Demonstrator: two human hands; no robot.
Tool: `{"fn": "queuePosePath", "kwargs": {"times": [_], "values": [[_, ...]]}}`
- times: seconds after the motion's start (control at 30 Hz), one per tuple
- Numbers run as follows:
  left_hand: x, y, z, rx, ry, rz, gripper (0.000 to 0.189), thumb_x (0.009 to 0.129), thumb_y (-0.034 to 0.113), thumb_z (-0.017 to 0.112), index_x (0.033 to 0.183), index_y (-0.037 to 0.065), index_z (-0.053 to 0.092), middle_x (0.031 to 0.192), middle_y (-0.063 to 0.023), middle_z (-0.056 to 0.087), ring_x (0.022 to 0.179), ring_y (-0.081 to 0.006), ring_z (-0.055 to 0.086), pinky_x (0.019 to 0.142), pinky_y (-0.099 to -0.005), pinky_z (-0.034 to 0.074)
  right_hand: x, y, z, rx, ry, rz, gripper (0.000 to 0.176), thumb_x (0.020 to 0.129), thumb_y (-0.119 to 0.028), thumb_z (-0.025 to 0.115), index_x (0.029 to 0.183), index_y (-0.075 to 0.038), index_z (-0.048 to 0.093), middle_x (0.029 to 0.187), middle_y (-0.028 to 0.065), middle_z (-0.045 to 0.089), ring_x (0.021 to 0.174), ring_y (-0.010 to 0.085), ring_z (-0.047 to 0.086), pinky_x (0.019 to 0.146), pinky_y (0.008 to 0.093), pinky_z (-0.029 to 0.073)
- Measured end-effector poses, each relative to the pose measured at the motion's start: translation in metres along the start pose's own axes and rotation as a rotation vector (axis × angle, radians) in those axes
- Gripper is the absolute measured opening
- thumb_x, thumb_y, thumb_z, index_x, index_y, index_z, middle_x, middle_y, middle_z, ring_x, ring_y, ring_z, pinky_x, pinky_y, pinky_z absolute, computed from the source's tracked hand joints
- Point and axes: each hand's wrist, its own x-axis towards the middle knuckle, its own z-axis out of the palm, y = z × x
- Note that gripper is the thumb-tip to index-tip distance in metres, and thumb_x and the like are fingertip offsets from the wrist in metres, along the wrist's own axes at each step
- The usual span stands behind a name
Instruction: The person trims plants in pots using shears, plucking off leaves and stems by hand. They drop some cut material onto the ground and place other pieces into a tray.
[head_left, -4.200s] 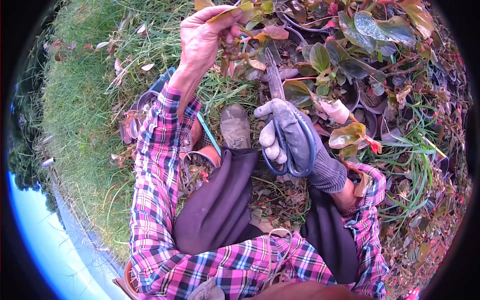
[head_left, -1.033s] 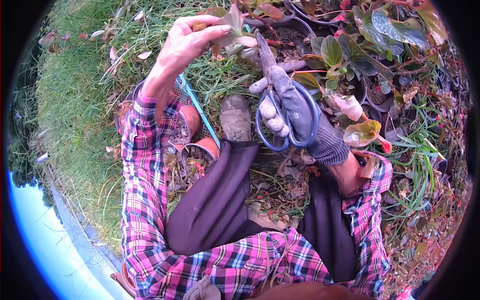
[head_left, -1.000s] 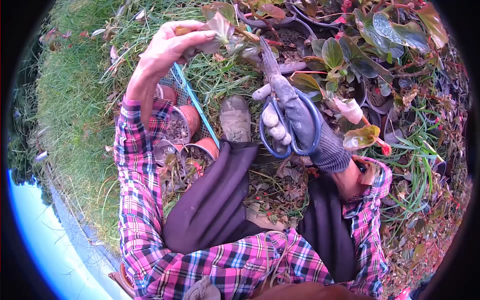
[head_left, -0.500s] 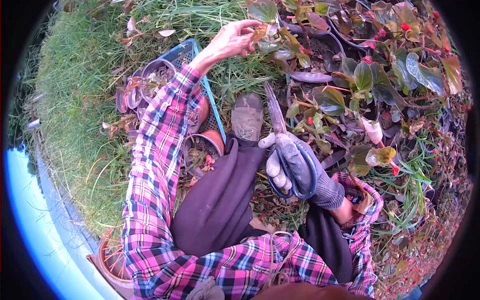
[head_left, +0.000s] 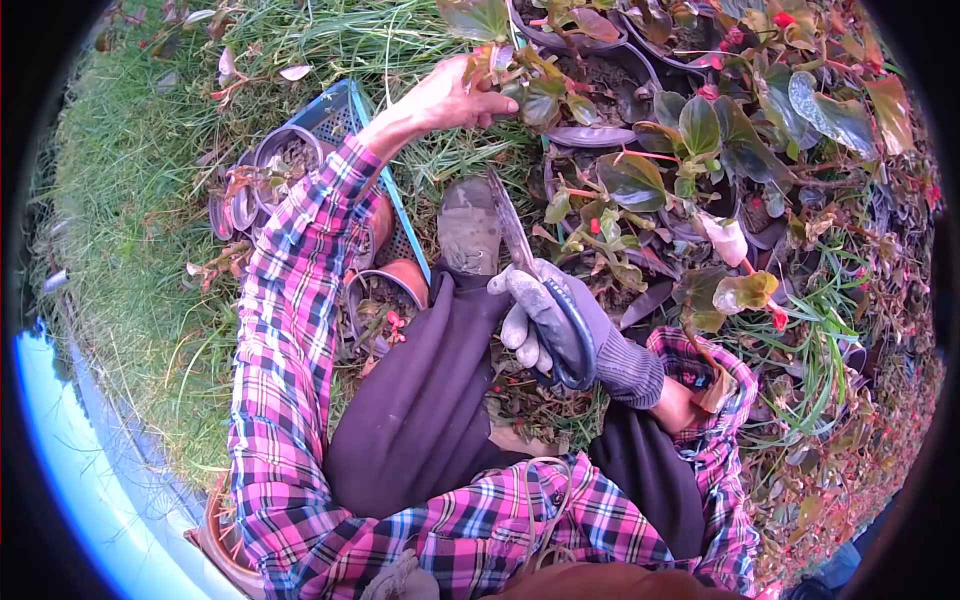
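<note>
My bare left hand [head_left: 445, 102] is at the near edge of the potted plants, its fingers closed at a leafy begonia [head_left: 540, 92]; leaves partly hide the fingertips. My right hand [head_left: 560, 315], in a grey glove, grips a pair of scissors [head_left: 512, 225] with dark loop handles. The blades look closed or nearly so and point away from me, beside my shoe [head_left: 469, 225].
On the left a blue plastic crate [head_left: 405, 225] holds pots, with a brown pot [head_left: 405, 275] beside it. Begonias in dark pots [head_left: 600, 60] with red flowers fill the right. Grass [head_left: 130, 230] covers the left side.
My left hand has closed at the begonia, its thumb now showing at the leaves. The right hand has turned a little with the scissors. The whole view has shifted slightly.
</note>
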Motion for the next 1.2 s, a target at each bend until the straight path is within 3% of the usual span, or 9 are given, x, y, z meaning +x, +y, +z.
{"fn": "queuePosePath", "kwargs": {"times": [0.3,0.4,0.47,0.6,0.7,0.87,1.07,1.13,1.2], "values": [[0.001,-0.006,-0.006,0.817,0.369,0.54,0.019,0.078,0.005,0.058,0.095,0.003,0.063,0.077,-0.0142,0.061,0.063,-0.0302,0.059,0.06,-0.0356,0.048,-0.007,0.0,-0.007,0.008,0.0,-0.011,0.028,0.089,-0.033,0.053,0.099,-0.009,0.046,0.063,0.0072,0.06,0.042,0.0127,0.057,0.033,0.0215,0.043],[0.005,0.006,-0.056,0.654,0.779,0.557,0.025,0.083,0.007,0.054,0.105,0.01,0.064,0.075,-0.0077,0.063,0.061,-0.0156,0.06,0.056,-0.0265,0.049,-0.009,0.006,-0.015,0.091,-0.106,0.004,0.026,0.089,-0.032,0.053,0.095,-0.007,0.045,0.063,0.0072,0.06,0.042,0.0129,0.056,0.033,0.0216,0.044],[0.011,0.012,-0.091,0.088,0.567,0.246,0.023,0.089,0.021,0.054,0.095,0.002,0.066,0.057,-0.0002,0.055,0.052,-0.0054,0.05,0.046,-0.0202,0.04,-0.017,-0.001,-0.013,0.096,-0.168,0.01,0.029,0.088,-0.031,0.055,0.095,-0.004,0.046,0.061,0.0052,0.057,0.041,0.0115,0.054,0.036,0.0208,0.045],[0.057,0.042,-0.077,0.247,0.262,-0.103,0.023,0.081,0.012,0.061,0.1,-0.001,0.063,0.07,-0.0063,0.063,0.06,-0.012,0.059,0.054,-0.0253,0.048,-0.031,-0.009,0.003,-0.159,-0.163,-0.055,0.032,0.089,-0.031,0.053,0.106,-0.005,0.046,0.066,0.0034,0.055,0.046,0.0089,0.054,0.041,0.019,0.046],[0.084,0.028,-0.073,0.296,0.109,-0.259,0.044,0.085,0.045,0.059,0.071,0.004,0.066,0.047,0.0028,0.046,0.046,-0.0046,0.045,0.044,-0.021,0.037,-0.025,0.003,-0.015,-0.153,-0.315,-0.021,0.033,0.093,-0.027,0.046,0.114,-0.002,0.04,0.077,0.0167,0.061,0.056,0.0217,0.064,0.047,0.0261,0.054],[0.07,0.027,-0.057,-0.123,0.002,0.062,0.025,0.082,0.028,0.066,0.09,0.005,0.07,0.067,0.0045,0.061,0.056,-0.0017,0.047,0.052,-0.0205,0.039,-0.033,0.004,-0.018,-0.156,-0.207,-0.139,0.031,0.092,-0.023,0.049,0.113,-0.002,0.041,0.082,0.0159,0.061,0.063,0.0202,0.065,0.046,0.0264,0.055],[-0.003,0.079,-0.087,-0.29,0.81,0.406,0.018,0.082,0.017,0.067,0.088,0.001,0.069,0.067,-0.0008,0.063,0.051,-0.0006,0.047,0.044,-0.0142,0.033,-0.046,-0.002,-0.006,-0.183,-0.082,-0.118,0.03,0.086,-0.032,0.06,0.098,-0.007,0.048,0.06,-0.0006,0.05,0.05,0.0062,0.05,0.044,0.0221,0.042],[-0.011,0.049,-0.139,-0.066,1.052,0.419,0.042,0.081,0.026,0.068,0.105,-0.008,0.059,0.084,-0.0141,0.064,0.063,-0.014,0.057,0.054,-0.0242,0.045,-0.047,0.003,-0.007,-0.192,-0.094,-0.171,0.032,0.086,-0.034,0.061,0.097,-0.007,0.048,0.057,-0.0002,0.05,0.049,0.0069,0.05,0.044,0.0237,0.042],[-0.019,0.008,-0.181,1.314,1.176,-0.233,0.075,0.079,0.038,0.067,0.123,-0.015,0.038,0.105,-0.0342,0.052,0.085,-0.0368,0.057,0.075,-0.04,0.048,-0.052,0.004,-0.008,-0.379,-0.044,-0.323,0.037,0.085,-0.038,0.061,0.096,-0.006,0.049,0.061,0.005,0.053,0.052,0.0125,0.053,0.051,0.0294,0.044]]}}
